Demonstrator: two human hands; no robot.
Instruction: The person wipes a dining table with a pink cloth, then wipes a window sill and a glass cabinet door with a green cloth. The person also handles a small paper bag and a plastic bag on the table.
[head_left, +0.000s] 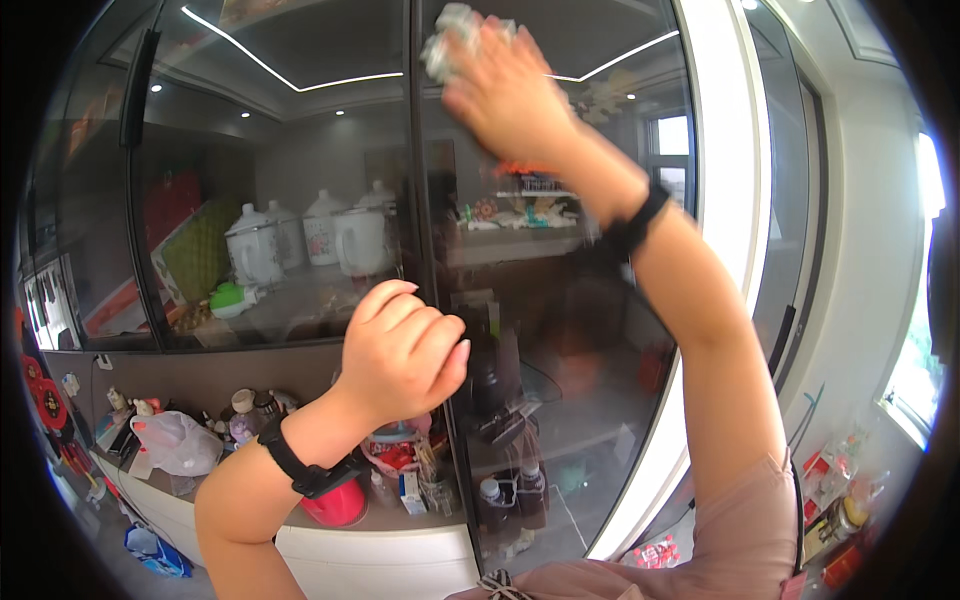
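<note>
My right hand (514, 97) is raised high, fingers spread over a crumpled whitish cloth or wipe (448, 46), at the upper part of a dark glass cabinet door (600, 330). Hand and cloth are blurred. Lower and to the left, my left hand (405, 356) is curled into a fist in front of the black door frame (426, 247); nothing shows in it, though its palm is hidden. Both wrists wear black bands. Room lights and a window reflect in the glass.
Behind the left glass stand several lidded white mugs (255, 244) and a green object (231, 298). Below, a counter carries a plastic bag (176, 442), a pink container (337, 502) and small bottles. Bottles (493, 499) show behind the right door. A white frame (724, 150) borders it.
</note>
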